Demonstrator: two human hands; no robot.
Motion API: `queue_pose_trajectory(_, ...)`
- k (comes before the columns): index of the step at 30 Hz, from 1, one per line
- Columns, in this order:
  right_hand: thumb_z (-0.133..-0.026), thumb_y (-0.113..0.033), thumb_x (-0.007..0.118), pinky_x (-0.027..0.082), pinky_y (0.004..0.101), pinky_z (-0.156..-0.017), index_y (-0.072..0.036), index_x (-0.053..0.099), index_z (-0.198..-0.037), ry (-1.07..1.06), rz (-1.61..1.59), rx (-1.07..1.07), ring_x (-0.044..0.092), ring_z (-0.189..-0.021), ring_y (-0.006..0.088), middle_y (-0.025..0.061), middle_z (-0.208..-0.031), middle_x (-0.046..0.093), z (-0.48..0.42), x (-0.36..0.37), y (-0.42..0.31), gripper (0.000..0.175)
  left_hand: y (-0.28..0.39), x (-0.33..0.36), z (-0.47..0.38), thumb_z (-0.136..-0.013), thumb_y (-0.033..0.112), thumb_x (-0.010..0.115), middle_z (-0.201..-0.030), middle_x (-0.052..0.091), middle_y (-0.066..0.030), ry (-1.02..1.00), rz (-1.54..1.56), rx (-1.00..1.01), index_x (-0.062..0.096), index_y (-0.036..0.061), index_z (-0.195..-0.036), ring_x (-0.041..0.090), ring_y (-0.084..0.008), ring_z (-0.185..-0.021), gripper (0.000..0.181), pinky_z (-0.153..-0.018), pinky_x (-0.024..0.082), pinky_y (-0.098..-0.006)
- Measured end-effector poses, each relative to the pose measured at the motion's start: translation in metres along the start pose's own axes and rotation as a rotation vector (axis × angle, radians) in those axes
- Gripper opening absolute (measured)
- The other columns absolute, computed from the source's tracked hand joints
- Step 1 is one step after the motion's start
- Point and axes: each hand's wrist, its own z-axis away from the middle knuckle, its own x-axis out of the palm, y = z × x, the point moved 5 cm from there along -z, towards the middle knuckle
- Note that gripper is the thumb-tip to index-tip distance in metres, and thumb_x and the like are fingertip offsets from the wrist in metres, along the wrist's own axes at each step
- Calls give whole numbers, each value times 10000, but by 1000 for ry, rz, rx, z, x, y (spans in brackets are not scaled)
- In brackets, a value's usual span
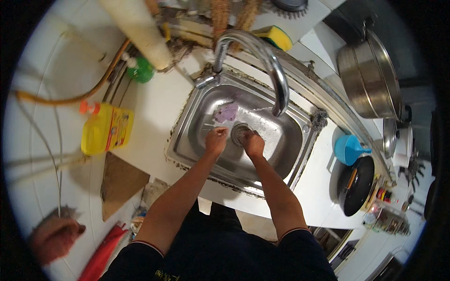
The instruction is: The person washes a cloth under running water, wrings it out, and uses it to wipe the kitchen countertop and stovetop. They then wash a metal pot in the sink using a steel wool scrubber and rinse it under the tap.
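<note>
Both of my hands are inside a stainless steel sink (pixel 291 147). My left hand (pixel 216 141) hovers over the basin floor with its fingers curled in and no object visible between them. Just beyond it, a crumpled purple cloth (pixel 226 112) lies flat and wet-looking in the basin. My right hand (pixel 254 143) is at the right side of the metal drain strainer (pixel 239 135), covering part of it. Its fingers point down and are partly hidden, so what they hold or touch cannot be made out. A chrome gooseneck faucet (pixel 279 77) arches above the basin.
A yellow detergent jug (pixel 107 128) and a green bottle (pixel 140 70) stand left. Steel wool (pixel 319 119), a blue dipper (pixel 348 150) and a black wok (pixel 357 186) are right. A sponge (pixel 277 38) lies behind the faucet; a large steel pot (pixel 367 77) is at upper right.
</note>
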Motion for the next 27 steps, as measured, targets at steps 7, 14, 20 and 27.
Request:
queue_pose_trajectory(7,-836,-176,630,529,436,-718,-65,710,-950,15,-30,-156,669,-828,342,153,-953,687,23,-92,-17,178,24,14,76,-895,214,624,-825,702,-104,72,276,105,701,47,-942,675,-196,-721,190,-688,526,-342)
queue_pose_trajectory(14,-829,-114,691,532,397,-723,-40,698,-977,50,120,-607,669,-793,292,135,-910,678,88,-168,-155,165,13,-73,171,-920,194,607,-767,669,-76,173,669,144,685,-17,-1037,631,-133,-615,253,-576,529,-281)
queue_pose_trajectory(20,-792,2,700,530,325,-684,-14,674,-956,-134,-188,-835,655,-775,224,112,-908,659,215,-119,-311,166,-54,-220,286,-936,216,627,-768,665,-62,362,844,176,694,-16,-1027,616,-114,-634,257,-567,512,-261)
queue_pose_trajectory(27,-791,24,689,481,273,-671,-10,676,-930,-693,-572,-760,587,-731,131,63,-852,641,440,73,-444,143,-226,-382,468,-954,296,611,-857,684,-35,511,1074,191,675,35,-1140,622,-101,-711,327,-649,501,-251)
